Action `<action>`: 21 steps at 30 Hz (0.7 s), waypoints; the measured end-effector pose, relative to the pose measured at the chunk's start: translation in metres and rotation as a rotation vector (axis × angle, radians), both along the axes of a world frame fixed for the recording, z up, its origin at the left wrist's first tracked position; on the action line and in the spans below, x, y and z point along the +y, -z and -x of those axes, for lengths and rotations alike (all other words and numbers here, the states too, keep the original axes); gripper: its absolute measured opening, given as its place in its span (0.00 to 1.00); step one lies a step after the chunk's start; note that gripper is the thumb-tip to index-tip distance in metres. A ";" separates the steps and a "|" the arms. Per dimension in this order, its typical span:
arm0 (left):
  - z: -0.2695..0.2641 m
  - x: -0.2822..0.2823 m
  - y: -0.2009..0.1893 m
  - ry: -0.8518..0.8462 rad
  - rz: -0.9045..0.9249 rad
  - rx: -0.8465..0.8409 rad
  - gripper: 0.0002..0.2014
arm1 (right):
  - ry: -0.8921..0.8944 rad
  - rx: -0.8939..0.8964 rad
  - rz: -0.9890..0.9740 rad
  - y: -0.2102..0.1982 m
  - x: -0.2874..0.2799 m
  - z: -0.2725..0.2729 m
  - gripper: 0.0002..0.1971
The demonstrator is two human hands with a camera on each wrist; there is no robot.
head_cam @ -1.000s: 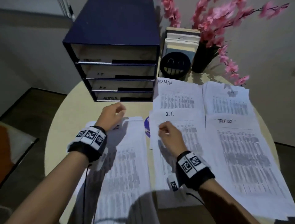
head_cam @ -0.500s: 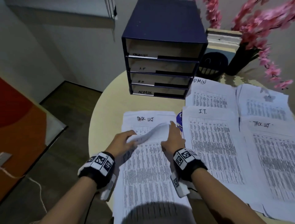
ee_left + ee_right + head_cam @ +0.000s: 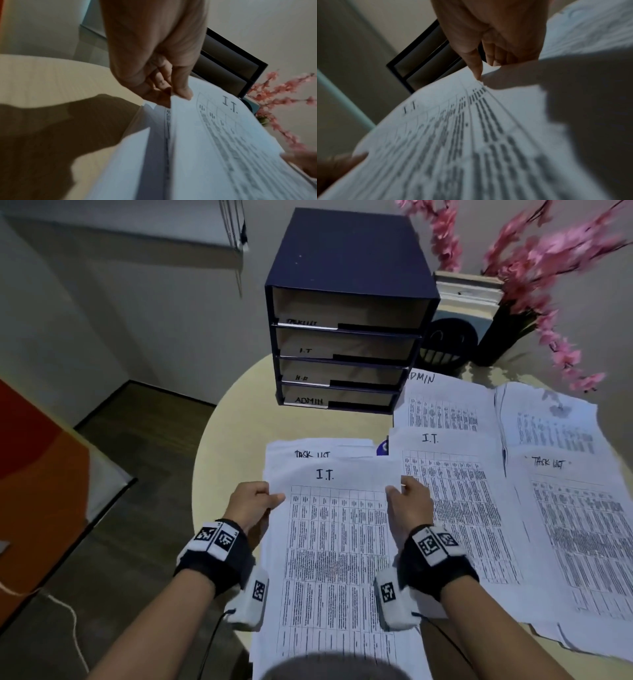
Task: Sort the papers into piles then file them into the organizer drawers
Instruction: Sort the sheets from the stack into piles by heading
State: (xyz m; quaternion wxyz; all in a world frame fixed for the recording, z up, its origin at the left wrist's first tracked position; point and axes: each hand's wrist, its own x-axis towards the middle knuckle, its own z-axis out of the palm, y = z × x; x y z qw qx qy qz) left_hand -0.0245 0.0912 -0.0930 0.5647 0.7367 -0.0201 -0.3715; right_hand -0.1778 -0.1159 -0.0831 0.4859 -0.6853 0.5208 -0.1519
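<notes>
I.T. sheet [image 3: 337,559] held above the unsorted stack, matching I.T. pile [image 3: 455,508] just to its right.

Left hand [image 3: 251,505] and right hand [image 3: 409,503] each pinch a side edge of the sheet, long axis pointing away from the person; right hand is nearer the pile. Beyond the sheet on the counter [image 3: 239,440] stands the organizer [image 3: 346,313].

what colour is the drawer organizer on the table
Dark navy blue, with lighter greyish drawer fronts; the organizer shows best in the head view.
</notes>
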 end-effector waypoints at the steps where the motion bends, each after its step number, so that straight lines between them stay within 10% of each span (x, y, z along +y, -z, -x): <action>1: -0.003 0.000 0.009 -0.033 0.029 -0.008 0.19 | -0.016 0.008 0.047 -0.001 0.003 0.003 0.10; 3: -0.008 -0.001 0.020 -0.048 0.054 0.001 0.29 | 0.005 -0.004 0.139 -0.007 0.011 0.011 0.07; 11: -0.003 0.005 0.000 -0.144 0.070 -0.086 0.10 | 0.243 -0.123 0.071 0.003 -0.029 0.060 0.15; 21: 0.024 -0.004 -0.027 -0.093 0.298 0.018 0.18 | 0.033 -0.162 -0.130 0.008 0.012 0.016 0.14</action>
